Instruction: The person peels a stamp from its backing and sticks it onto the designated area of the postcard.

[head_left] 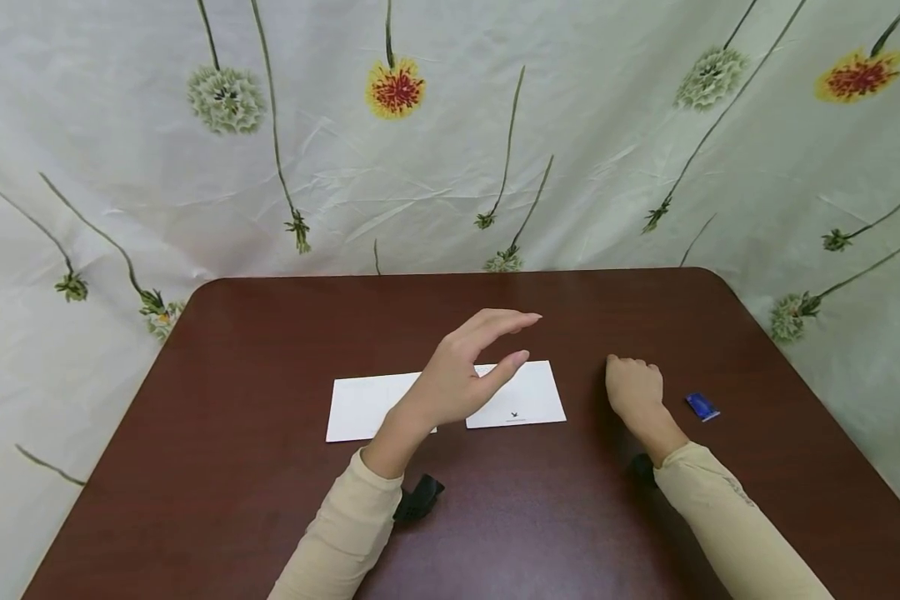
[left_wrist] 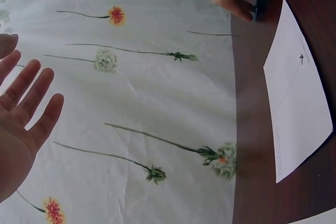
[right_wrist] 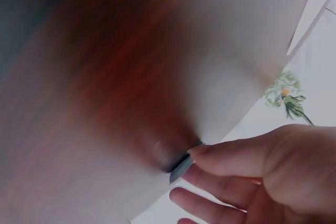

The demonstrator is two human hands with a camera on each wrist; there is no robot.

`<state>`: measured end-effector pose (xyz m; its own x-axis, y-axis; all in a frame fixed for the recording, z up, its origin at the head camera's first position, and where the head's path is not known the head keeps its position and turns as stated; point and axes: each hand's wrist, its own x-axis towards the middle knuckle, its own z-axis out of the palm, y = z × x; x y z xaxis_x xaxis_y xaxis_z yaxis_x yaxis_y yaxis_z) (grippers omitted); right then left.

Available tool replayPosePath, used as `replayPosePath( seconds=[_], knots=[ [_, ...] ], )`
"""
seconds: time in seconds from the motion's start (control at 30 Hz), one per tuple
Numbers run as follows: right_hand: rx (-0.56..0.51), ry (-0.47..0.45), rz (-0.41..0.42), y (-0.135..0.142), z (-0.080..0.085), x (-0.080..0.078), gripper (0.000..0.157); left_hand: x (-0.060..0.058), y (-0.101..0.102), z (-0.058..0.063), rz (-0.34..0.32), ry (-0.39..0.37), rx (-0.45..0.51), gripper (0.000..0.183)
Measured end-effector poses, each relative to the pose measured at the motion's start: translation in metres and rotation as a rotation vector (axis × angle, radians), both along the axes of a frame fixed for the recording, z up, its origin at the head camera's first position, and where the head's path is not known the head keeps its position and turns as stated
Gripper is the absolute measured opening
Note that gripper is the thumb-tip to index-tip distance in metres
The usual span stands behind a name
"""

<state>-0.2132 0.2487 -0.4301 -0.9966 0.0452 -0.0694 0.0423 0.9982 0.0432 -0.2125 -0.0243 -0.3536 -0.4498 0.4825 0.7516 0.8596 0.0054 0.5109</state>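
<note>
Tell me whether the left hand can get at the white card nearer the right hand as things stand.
Probably yes. The left hand is open and empty, seemingly above that white card; nothing shows lying on it, and the right hand is off to the side.

We log two white paper rectangles [head_left: 525, 398], flat, side by side, well inside the desk's [head_left: 195, 483] far edge. Small, thin, grey-blue piece [right_wrist: 180, 170]: we see it pinched aslant in the right hand [head_left: 635, 388].
</note>
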Motion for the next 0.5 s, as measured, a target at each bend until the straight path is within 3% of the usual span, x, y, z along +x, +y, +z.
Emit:
replayPosePath(
  seconds=[0.3,0.5],
  knots=[
    [0.073,0.033,0.054,0.0034,0.0006,-0.0002,0.011,0.0000,0.0015,-0.0018,0.010,-0.010,-0.023,0.035],
    [0.086,0.062,0.038,0.0026,0.0030,0.0039,0.006,0.0006,0.0017,-0.0018,0.012,-0.007,-0.037,0.035]
  ],
)
